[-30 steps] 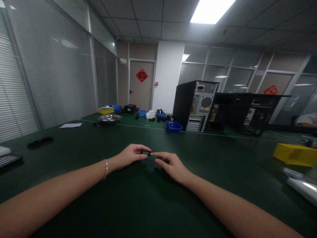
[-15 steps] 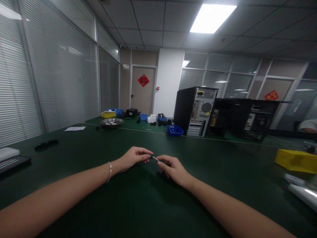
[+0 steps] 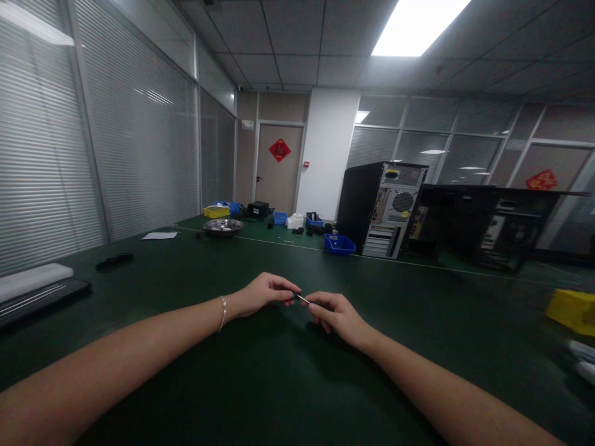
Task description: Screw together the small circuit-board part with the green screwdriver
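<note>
My left hand (image 3: 272, 293) is closed in a pinch on a small dark piece (image 3: 296, 296) at the fingertips. Opposite it, my right hand (image 3: 338, 316) is closed on a thin, shiny metal rod (image 3: 303, 300), whose exposed length spans the narrow gap between both hands. The kind of rod and its far end are hidden by my right fingers. Both hands are just above the dark green tabletop (image 3: 260, 378), in the middle of the head view.
Beyond my hands stand a blue bin (image 3: 339, 245), a computer tower (image 3: 390, 210) and a round metal dish (image 3: 223, 228). At left lie a white sheet (image 3: 159, 236), a dark tool-like item (image 3: 114, 261) and a black tray (image 3: 44, 302). A yellow bin (image 3: 571, 311) sits at right.
The view has turned a little to the left, so everything appears shifted right. My hands keep the same hold, fingertips close together.
</note>
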A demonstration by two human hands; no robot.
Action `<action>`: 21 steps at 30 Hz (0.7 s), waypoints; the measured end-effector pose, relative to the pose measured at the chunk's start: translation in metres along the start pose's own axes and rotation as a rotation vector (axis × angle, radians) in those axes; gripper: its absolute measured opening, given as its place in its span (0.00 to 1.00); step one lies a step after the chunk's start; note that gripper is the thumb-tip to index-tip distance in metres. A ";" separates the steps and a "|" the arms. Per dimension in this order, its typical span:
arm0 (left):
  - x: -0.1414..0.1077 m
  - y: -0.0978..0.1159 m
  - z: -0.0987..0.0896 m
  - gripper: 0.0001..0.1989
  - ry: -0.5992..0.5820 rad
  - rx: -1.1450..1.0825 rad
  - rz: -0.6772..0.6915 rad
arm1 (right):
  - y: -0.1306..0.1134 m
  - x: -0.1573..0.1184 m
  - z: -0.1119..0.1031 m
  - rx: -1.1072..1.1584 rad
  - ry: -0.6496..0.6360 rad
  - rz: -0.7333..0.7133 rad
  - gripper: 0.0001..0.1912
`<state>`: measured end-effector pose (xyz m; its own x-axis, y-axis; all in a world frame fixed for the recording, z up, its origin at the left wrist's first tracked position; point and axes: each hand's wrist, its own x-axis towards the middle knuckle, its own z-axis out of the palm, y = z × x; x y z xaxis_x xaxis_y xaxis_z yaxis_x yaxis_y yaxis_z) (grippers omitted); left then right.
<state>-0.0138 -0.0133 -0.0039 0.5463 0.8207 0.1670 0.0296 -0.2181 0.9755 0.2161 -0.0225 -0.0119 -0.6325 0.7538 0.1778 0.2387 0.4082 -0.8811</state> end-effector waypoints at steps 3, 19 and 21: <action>0.000 -0.001 0.000 0.15 -0.011 -0.034 -0.010 | 0.002 0.001 -0.001 0.008 -0.005 -0.009 0.20; -0.001 0.004 0.002 0.16 0.031 -0.088 -0.051 | -0.005 -0.003 -0.002 -0.084 -0.037 -0.030 0.19; -0.002 0.005 0.002 0.16 0.011 -0.104 -0.066 | -0.004 -0.003 -0.002 -0.060 -0.051 -0.038 0.19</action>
<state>-0.0131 -0.0177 0.0004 0.5370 0.8372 0.1033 -0.0227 -0.1081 0.9939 0.2185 -0.0249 -0.0076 -0.6785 0.7105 0.1864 0.2569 0.4673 -0.8459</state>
